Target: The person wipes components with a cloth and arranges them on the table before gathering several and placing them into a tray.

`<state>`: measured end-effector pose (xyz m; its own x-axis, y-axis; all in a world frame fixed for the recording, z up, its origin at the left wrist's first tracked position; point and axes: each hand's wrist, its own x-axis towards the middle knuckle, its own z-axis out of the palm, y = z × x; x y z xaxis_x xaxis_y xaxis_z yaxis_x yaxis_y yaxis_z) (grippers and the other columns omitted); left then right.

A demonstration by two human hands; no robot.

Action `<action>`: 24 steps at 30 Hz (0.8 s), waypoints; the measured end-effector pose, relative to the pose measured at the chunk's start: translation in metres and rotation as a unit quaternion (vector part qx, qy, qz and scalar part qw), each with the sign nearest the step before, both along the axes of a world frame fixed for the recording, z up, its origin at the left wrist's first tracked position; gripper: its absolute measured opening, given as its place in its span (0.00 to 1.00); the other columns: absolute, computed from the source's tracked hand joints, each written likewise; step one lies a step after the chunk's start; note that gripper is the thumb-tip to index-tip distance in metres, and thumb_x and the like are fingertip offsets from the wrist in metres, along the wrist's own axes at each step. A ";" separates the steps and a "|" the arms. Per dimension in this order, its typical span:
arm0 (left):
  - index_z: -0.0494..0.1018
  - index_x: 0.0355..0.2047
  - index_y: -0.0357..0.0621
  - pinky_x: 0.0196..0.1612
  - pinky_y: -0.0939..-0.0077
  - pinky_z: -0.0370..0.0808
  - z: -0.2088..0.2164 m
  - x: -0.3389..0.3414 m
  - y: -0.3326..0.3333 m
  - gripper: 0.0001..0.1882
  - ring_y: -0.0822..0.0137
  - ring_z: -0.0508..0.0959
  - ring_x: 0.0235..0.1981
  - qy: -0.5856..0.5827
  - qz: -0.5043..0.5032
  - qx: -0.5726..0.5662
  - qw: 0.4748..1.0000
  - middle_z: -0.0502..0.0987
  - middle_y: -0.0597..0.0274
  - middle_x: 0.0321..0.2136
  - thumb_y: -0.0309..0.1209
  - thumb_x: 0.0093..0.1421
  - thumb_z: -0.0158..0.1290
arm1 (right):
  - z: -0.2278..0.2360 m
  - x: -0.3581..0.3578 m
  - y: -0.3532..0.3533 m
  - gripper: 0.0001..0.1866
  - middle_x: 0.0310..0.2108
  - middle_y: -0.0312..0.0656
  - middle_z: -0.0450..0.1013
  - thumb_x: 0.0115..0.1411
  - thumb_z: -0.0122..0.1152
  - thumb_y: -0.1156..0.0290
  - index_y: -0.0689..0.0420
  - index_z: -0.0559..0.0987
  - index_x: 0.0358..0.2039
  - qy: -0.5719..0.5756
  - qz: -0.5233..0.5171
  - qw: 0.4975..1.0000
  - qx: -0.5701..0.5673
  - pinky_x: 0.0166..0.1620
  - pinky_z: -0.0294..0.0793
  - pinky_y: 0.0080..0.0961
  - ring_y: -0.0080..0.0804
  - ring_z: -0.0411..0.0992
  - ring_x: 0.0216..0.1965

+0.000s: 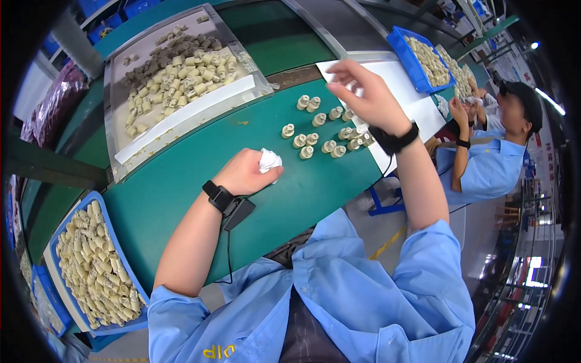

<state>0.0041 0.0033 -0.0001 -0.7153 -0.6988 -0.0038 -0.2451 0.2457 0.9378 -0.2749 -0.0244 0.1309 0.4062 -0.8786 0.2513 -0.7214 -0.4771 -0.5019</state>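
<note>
your left hand (245, 171) grips white cloth (270, 160), your right hand (369, 94) is open; some cream parts (307, 152) stand upright, a heap (181, 81) seemingly left.

White wad (270, 160) in left grip (248, 172)

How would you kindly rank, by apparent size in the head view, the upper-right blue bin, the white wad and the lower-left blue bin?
1. lower-left blue bin
2. upper-right blue bin
3. white wad in the left hand
</note>
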 end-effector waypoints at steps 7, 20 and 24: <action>0.75 0.26 0.40 0.28 0.73 0.70 0.010 -0.006 -0.001 0.11 0.71 0.72 0.21 -0.019 -0.002 0.007 1.000 0.76 0.62 0.19 0.34 0.61 0.56 | -0.064 -0.046 0.118 0.07 0.25 0.34 0.74 0.66 0.55 0.71 0.62 0.75 0.38 -0.339 -0.226 0.910 0.079 0.25 0.67 0.12 0.16 0.70 0.23; 0.78 0.39 0.37 0.39 0.78 0.73 0.002 -0.010 0.004 0.10 0.75 0.77 0.33 -0.010 0.064 0.035 0.997 0.81 0.64 0.32 0.30 0.60 0.59 | -0.096 -0.126 0.128 0.14 0.17 0.34 0.71 0.66 0.55 0.65 0.63 0.78 0.29 -0.373 -0.358 0.854 0.060 0.21 0.66 0.13 0.18 0.68 0.16; 0.78 0.40 0.37 0.41 0.78 0.74 0.013 -0.014 0.007 0.11 0.75 0.77 0.35 -0.031 0.056 -0.001 0.998 0.82 0.64 0.34 0.28 0.58 0.61 | -0.099 -0.185 0.099 0.15 0.18 0.35 0.72 0.65 0.57 0.61 0.62 0.78 0.33 -0.419 -0.403 0.811 0.062 0.20 0.66 0.15 0.22 0.72 0.18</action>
